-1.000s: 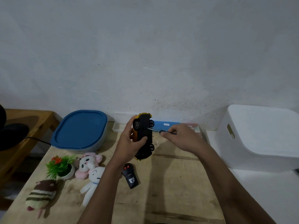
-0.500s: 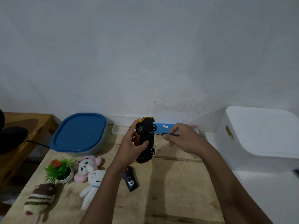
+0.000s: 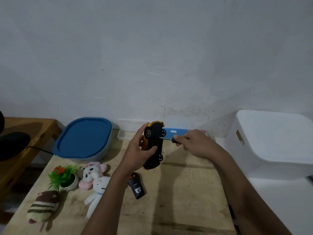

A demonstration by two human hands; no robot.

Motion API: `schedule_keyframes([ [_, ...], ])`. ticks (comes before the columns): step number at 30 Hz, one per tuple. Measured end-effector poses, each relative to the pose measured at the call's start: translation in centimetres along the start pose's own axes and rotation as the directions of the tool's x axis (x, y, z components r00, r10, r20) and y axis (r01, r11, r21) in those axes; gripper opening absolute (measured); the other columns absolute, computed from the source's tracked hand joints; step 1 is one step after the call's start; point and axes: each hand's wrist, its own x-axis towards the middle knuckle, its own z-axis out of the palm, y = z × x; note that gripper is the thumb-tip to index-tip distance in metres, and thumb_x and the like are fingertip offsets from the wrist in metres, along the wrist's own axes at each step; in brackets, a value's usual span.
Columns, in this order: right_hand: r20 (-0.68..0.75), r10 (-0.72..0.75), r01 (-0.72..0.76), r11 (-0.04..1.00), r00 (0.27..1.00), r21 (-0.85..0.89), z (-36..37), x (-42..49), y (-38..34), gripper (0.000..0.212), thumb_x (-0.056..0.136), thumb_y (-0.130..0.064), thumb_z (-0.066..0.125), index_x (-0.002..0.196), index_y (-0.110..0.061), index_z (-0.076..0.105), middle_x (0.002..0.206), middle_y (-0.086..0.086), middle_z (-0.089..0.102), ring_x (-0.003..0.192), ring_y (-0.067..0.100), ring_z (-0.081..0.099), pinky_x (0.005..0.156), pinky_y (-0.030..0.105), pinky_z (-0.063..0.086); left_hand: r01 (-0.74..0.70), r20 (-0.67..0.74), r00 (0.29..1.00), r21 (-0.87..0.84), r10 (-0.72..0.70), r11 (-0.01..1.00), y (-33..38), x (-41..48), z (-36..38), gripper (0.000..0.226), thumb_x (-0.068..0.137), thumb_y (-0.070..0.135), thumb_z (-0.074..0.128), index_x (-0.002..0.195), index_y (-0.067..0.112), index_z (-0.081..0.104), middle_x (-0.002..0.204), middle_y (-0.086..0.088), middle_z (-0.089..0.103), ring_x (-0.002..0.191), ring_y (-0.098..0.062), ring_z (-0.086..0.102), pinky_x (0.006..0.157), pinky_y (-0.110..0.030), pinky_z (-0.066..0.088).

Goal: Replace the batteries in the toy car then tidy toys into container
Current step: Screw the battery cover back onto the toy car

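Note:
My left hand (image 3: 136, 149) grips a yellow and black toy car (image 3: 155, 143), held on its side above the wooden table (image 3: 177, 200) with its black underside facing right. My right hand (image 3: 196, 143) holds a small screwdriver (image 3: 169, 139) whose tip touches the car's underside near the upper wheels. A black remote control (image 3: 136, 187) lies on the table below the car. A container with a blue lid (image 3: 83, 139) stands at the back left, lid on.
Near the table's left edge lie a pink plush (image 3: 91, 173), a white plush (image 3: 97, 192), a striped brown plush (image 3: 43, 206) and a small potted plant (image 3: 65, 177). A clear case with a blue insert (image 3: 176, 131) sits against the wall. A large white bin (image 3: 274, 143) stands right.
The view has shifted slightly; both hands stay on the car and screwdriver, raised a little, with the screwdriver tip still at the underside.

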Motion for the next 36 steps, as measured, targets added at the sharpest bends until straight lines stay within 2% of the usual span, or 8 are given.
schedule_keyframes([
  [6, -0.121, -0.027, 0.024, 0.999, 0.992, -0.025, 0.2, -0.2, 0.1, 0.029, 0.081, -0.046, 0.073, 0.089, -0.026, 0.055, 0.095, -0.007, 0.057, 0.078, 0.004, 0.056, 0.061, 0.024, 0.044, -0.009, 0.007, 1.0, 0.007, 0.009, 1.0, 0.2, 0.1, 0.0, 0.08, 0.087, 0.012, 0.073, 0.148, 0.044, 0.032, 0.125, 0.017, 0.06, 0.117, -0.009, 0.059, 0.093, -0.028, 0.054],
  [11, -0.141, -0.031, 0.029, 0.999, 0.989, -0.018, 0.1, -0.1, 0.0, 0.042, 0.093, -0.051, 0.054, 0.074, -0.014, 0.062, 0.067, -0.002, 0.057, 0.061, 0.014, 0.053, 0.063, 0.031, 0.041, -0.016, 0.007, 1.0, 0.007, 0.016, 1.0, 0.4, 0.1, 0.0, 0.08, 0.087, 0.01, 0.073, 0.148, 0.042, 0.033, 0.123, 0.021, 0.06, 0.112, -0.001, 0.06, 0.082, -0.014, 0.053],
  [14, -0.072, -0.032, 0.029, 0.998, 0.997, -0.051, 0.0, -0.6, -0.2, 0.029, 0.088, -0.051, 0.062, 0.095, -0.023, 0.06, 0.086, -0.012, 0.053, 0.074, 0.002, 0.049, 0.06, 0.024, 0.038, -0.019, 0.007, 1.0, 0.004, 0.019, 1.0, 0.4, 0.2, 0.0, 0.08, 0.087, 0.01, 0.073, 0.148, 0.042, 0.033, 0.125, 0.017, 0.06, 0.112, -0.003, 0.06, 0.081, -0.012, 0.053],
  [17, -0.072, -0.076, 0.07, 0.994, 0.995, -0.085, -0.2, -0.4, 0.1, 0.023, 0.083, -0.045, 0.07, 0.088, -0.028, 0.055, 0.097, -0.008, 0.058, 0.078, 0.003, 0.053, 0.062, 0.025, 0.042, -0.023, 0.013, 1.0, -0.003, 0.023, 1.0, 0.4, 0.3, 0.0, 0.08, 0.087, 0.009, 0.073, 0.149, 0.041, 0.033, 0.126, 0.015, 0.06, 0.115, -0.006, 0.059, 0.081, -0.013, 0.054],
  [23, 0.088, -0.07, 0.08, 0.99, 0.994, -0.119, 0.4, -0.1, 0.1, 0.039, 0.096, -0.049, 0.048, 0.072, -0.023, 0.064, 0.064, -0.006, 0.052, 0.061, 0.011, 0.05, 0.059, 0.029, 0.036, -0.02, 0.017, 1.0, -0.013, 0.02, 1.0, 0.2, 0.5, -0.1, 0.081, 0.087, 0.008, 0.072, 0.149, 0.041, 0.033, 0.128, 0.01, 0.059, 0.112, -0.005, 0.061, 0.079, -0.013, 0.054],
  [27, 0.075, -0.027, 0.034, 0.994, 0.997, -0.1, 0.6, -0.2, -0.3, 0.039, 0.095, -0.052, 0.048, 0.107, -0.02, 0.066, 0.074, -0.008, 0.055, 0.072, 0.011, 0.056, 0.065, 0.029, 0.04, -0.023, 0.016, 1.0, -0.002, 0.023, 1.0, 0.0, 0.7, -0.3, 0.081, 0.087, 0.009, 0.073, 0.148, 0.044, 0.033, 0.132, 0.004, 0.058, 0.116, -0.01, 0.06, 0.083, -0.017, 0.055],
  [31, 0.028, -0.053, 0.056, 0.991, 0.998, -0.125, 0.8, -0.1, -0.3, 0.024, 0.087, -0.047, 0.065, 0.091, -0.027, 0.05, 0.087, -0.009, 0.056, 0.082, 0.015, 0.058, 0.067, 0.031, 0.042, -0.021, 0.008, 1.0, -0.012, 0.021, 1.0, -0.1, 0.8, -0.6, 0.081, 0.087, 0.01, 0.073, 0.147, 0.047, 0.033, 0.133, 0.006, 0.057, 0.12, -0.014, 0.057, 0.09, -0.026, 0.055],
  [36, 0.018, -0.06, 0.061, 0.996, 0.998, -0.064, 0.7, -0.1, -0.8, 0.043, 0.098, -0.049, 0.043, 0.091, -0.017, 0.071, 0.087, 0.004, 0.069, 0.079, 0.019, 0.064, 0.07, 0.031, 0.046, -0.015, 0.007, 1.0, -0.02, 0.015, 1.0, 0.0, 0.6, -0.5, 0.081, 0.087, 0.01, 0.073, 0.148, 0.045, 0.032, 0.13, 0.01, 0.059, 0.118, -0.009, 0.058, 0.078, -0.012, 0.054],
])
